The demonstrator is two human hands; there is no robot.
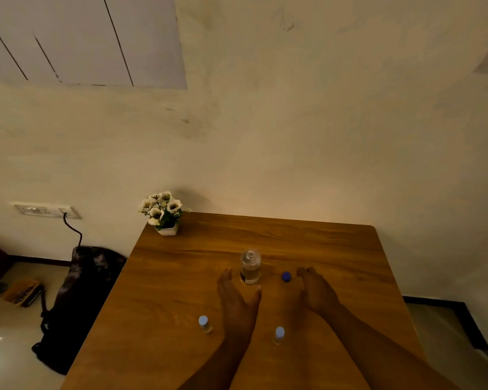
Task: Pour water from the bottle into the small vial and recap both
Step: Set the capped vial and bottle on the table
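A clear bottle point(250, 266) with water in its lower half stands upright and uncapped in the middle of the wooden table point(181, 277). Its blue cap point(286, 276) lies on the table to the right. My left hand point(237, 296) rests open just left of and below the bottle, holding nothing. My right hand point(316, 291) lies open to the right of the cap, fingers spread. Two small vials with pale blue caps stand nearer me: one point(204, 324) left of my left forearm, the other point(279, 335) between my forearms.
A small white pot of white flowers point(164, 212) stands at the table's far left corner against the wall. A dark bag point(79, 299) leans beside the table on the floor at left, under a wall socket with a cable.
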